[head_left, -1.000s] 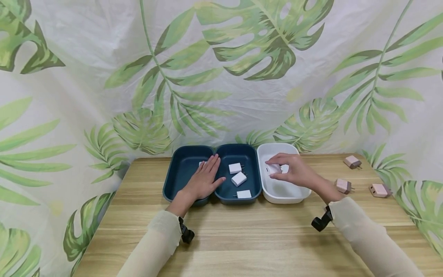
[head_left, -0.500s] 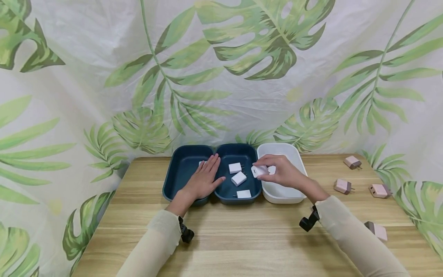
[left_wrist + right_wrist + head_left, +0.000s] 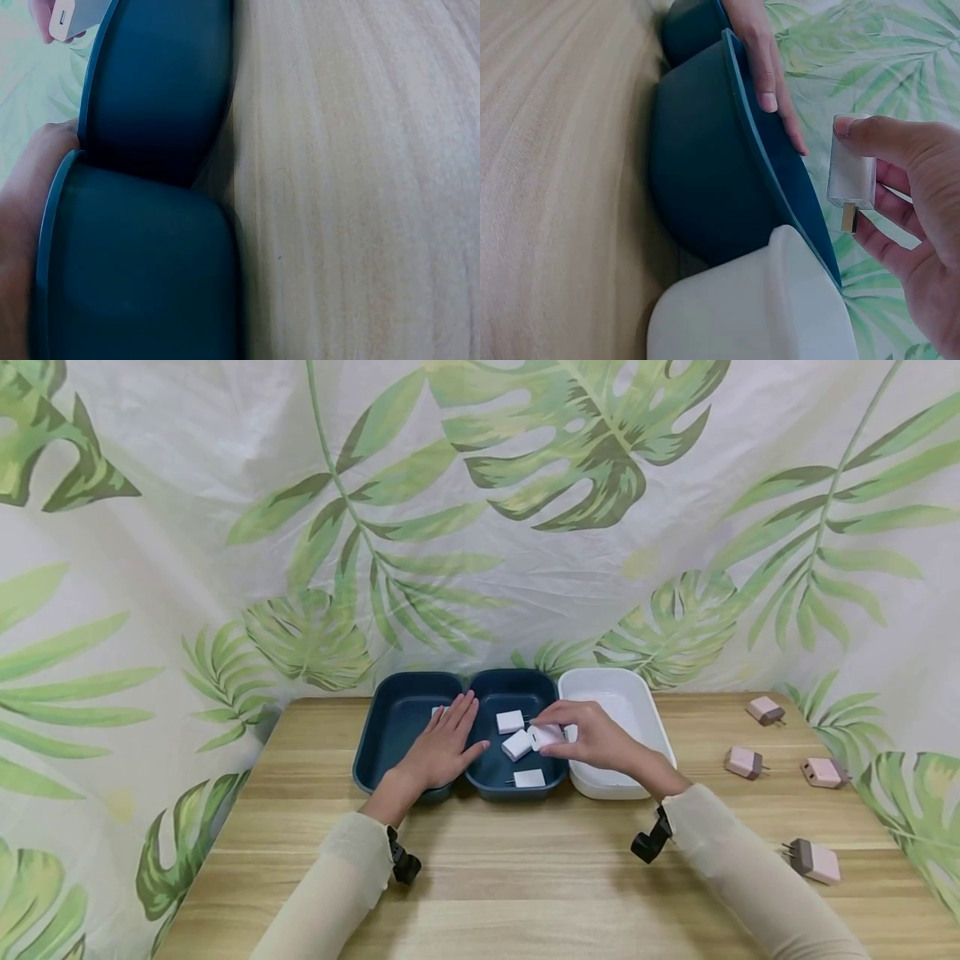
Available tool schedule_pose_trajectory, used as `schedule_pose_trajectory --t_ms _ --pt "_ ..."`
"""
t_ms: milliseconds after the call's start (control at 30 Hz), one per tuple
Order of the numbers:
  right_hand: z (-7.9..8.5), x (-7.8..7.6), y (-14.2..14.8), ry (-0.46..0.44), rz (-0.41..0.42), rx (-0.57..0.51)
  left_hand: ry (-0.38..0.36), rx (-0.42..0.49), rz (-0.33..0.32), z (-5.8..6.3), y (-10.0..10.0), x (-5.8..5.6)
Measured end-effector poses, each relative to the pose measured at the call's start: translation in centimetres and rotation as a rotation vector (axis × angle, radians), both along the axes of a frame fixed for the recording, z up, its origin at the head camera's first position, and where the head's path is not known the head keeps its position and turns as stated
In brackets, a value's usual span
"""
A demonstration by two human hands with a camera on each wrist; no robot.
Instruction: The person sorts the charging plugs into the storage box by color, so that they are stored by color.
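White charger [image 3: 546, 737] pinched between the thumb and fingers of the right hand [image 3: 600, 739], whose grip is only as wide as the charger's body. In the head view it appears over the right side of the middle dark blue bin [image 3: 491, 693]; the right wrist view shows it above and clear of the rim, with a metal prong [image 3: 849, 217] projecting from the end nearest the palm. The left hand [image 3: 442, 747] lies with fingers extended and thumb spread across the adjoining rims of the middle bin and the left dark blue bin [image 3: 390, 727], gripping nothing visible. Three loose white chargers [image 3: 510, 722] lie inside the middle bin; a small white object [image 3: 438, 711] in the left bin is mostly hidden by the fingers. A white bin [image 3: 622, 777] stands just beside the middle one, completing the row. Four pink-and-brown chargers [image 3: 823, 772] lie apart at the right of the wood-grain table [image 3: 487, 910]. A leaf-printed cloth [image 3: 412, 443] hangs behind.
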State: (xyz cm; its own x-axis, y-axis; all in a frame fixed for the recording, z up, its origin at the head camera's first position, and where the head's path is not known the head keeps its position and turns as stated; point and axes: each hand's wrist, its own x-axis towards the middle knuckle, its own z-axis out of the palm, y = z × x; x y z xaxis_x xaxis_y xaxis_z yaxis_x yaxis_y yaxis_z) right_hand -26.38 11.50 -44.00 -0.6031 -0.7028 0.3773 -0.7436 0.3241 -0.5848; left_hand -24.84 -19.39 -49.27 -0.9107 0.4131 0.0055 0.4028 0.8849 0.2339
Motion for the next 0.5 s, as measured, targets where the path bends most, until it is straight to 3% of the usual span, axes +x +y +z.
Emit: schedule_pose_trajectory --t_ms 500 --pt "-1.4 -0.5 -1.0 -0.009 0.005 0.016 0.009 -0.013 0.008 0.0 0.1 0.0"
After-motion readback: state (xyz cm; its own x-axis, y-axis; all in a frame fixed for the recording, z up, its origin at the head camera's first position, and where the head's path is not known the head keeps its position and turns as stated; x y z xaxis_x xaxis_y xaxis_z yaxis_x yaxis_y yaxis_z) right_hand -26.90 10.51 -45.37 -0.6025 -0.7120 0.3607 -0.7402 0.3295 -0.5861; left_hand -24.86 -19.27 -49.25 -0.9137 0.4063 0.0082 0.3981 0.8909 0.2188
